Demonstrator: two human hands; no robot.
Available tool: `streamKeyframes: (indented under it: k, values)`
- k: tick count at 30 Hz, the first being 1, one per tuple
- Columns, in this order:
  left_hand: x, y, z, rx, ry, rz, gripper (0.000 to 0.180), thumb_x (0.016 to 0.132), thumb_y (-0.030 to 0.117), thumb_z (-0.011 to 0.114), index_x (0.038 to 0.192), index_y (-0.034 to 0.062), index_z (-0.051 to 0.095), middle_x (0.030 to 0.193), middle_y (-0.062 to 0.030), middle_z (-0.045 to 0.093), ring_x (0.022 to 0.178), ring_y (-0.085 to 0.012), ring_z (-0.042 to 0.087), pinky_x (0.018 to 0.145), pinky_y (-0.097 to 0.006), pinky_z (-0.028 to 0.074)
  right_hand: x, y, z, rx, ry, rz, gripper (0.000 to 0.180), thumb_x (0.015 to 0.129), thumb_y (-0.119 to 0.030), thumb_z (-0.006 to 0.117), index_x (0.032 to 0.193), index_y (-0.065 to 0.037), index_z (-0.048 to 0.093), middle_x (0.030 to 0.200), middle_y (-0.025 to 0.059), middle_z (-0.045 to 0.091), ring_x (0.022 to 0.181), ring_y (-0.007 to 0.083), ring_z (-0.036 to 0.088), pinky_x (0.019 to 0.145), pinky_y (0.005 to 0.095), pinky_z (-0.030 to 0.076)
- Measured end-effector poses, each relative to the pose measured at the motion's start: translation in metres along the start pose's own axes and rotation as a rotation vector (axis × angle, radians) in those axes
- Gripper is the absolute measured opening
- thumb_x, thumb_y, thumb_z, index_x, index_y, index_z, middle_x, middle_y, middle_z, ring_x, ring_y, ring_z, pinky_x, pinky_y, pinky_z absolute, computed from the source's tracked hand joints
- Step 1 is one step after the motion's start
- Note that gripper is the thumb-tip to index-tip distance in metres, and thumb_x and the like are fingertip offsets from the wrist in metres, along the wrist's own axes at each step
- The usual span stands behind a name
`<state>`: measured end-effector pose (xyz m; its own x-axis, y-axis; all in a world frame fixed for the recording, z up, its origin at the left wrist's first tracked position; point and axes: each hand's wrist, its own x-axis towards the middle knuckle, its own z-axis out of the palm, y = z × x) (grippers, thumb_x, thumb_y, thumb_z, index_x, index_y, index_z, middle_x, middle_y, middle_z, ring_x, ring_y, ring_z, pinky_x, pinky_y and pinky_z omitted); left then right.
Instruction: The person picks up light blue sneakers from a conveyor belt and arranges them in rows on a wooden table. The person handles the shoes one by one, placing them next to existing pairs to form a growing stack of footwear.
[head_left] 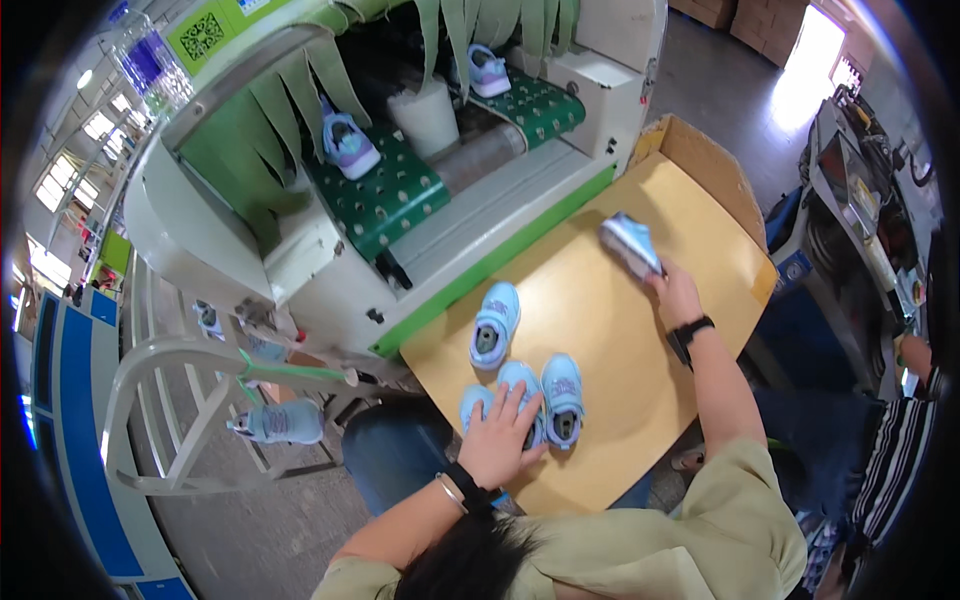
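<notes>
My right hand (677, 296) grips a light blue shoe (628, 243) by one end, over the right part of the wooden tabletop (610, 310). That shoe is slightly blurred. My left hand (502, 440) lies with spread fingers across two light blue shoes (518, 376), covering much of them. Just right of those fingers stands another light blue shoe (563, 400), its dark inside showing. A further light blue shoe (495, 325) rests beyond my left hand, close to the machine's edge.
Ahead is a machine (480, 215) with green conveyor belts (385, 205) and hanging strips; a shoe (348, 148) sits on the left belt, another (488, 72) on the right. A cardboard panel (700, 165) borders the tabletop. Left, a metal rack (190, 350) carries shoes (282, 422). Another person's hand (915, 353) appears far right.
</notes>
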<state>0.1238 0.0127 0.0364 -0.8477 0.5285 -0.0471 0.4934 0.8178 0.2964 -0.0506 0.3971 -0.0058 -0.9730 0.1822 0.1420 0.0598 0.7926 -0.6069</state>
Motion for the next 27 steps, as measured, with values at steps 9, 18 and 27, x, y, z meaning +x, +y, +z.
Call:
streamKeyframes:
  k: [9, 18, 27]
  values:
    - [0.001, -0.001, 0.007, -0.039, 0.022, 0.027, 0.081, 0.088, 0.048, 0.073, 0.154, 0.0126, 0.043, 0.159, -0.0202, 0.041, 0.148, -0.039, 0.038, 0.111, -0.059, 0.036, -0.173, 0.007, -0.041, 0.409, -0.264, 0.024, 0.047, 0.1, -0.007, 0.062, 0.147, -0.007, 0.056, 0.145, 0.021, 0.06, 0.134, 0.0355, 0.057, 0.114, 0.038, 0.044]
    - [0.002, 0.001, 0.006, -0.089, 0.011, -0.007, 0.084, 0.087, 0.047, 0.075, 0.156, 0.0146, 0.04, 0.16, -0.02, 0.039, 0.15, -0.0384, 0.036, 0.112, -0.062, 0.033, -0.228, -0.08, 0.038, 0.301, 0.011, -0.036, 0.063, 0.089, -0.016, 0.075, 0.144, -0.007, 0.047, 0.153, 0.0252, 0.038, 0.148, 0.0428, 0.032, 0.12, 0.0492, 0.03]
    - [-0.003, 0.001, 0.007, -0.074, 0.024, -0.011, 0.084, 0.087, 0.047, 0.075, 0.156, 0.0152, 0.04, 0.16, -0.0197, 0.039, 0.15, -0.0376, 0.036, 0.113, -0.06, 0.033, -0.242, -0.101, 0.06, 0.246, 0.073, -0.074, 0.058, 0.091, -0.017, 0.074, 0.142, -0.008, 0.048, 0.15, 0.0255, 0.041, 0.144, 0.0444, 0.034, 0.117, 0.0528, 0.03]
